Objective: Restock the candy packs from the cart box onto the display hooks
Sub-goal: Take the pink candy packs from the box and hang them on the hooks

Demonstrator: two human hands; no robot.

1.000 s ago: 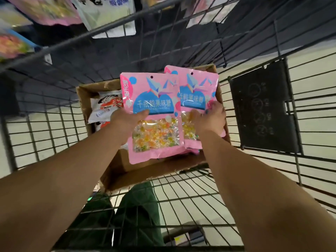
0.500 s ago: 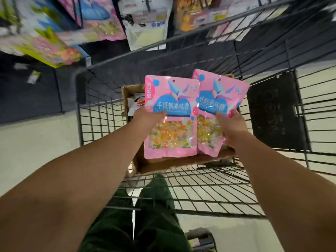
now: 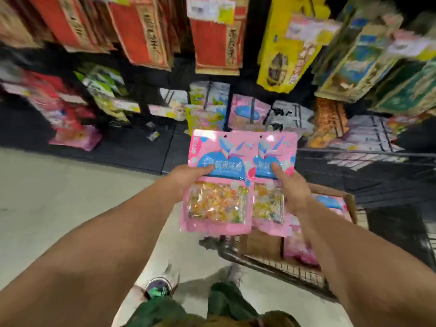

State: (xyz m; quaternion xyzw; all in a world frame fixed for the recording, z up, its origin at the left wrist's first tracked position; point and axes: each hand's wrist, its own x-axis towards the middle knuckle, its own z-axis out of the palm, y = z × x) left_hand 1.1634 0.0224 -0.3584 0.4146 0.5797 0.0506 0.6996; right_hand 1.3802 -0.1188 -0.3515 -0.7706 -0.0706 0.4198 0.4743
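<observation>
Two pink candy packs, the left pack (image 3: 218,182) overlapping the right pack (image 3: 271,182), are held up side by side in front of the display rack (image 3: 250,114), above and left of the cart box (image 3: 349,204) that holds more pink packs. The left hand (image 3: 186,175) pinches its pack at the left edge, thumb on the blue label, and the right hand (image 3: 292,187) grips the other likewise, so most of each bag hangs beyond the fingers. With both hands occupied and the hooks lost in blur, threading a small hang hole could miss, or a slick bag could slip.
</observation>
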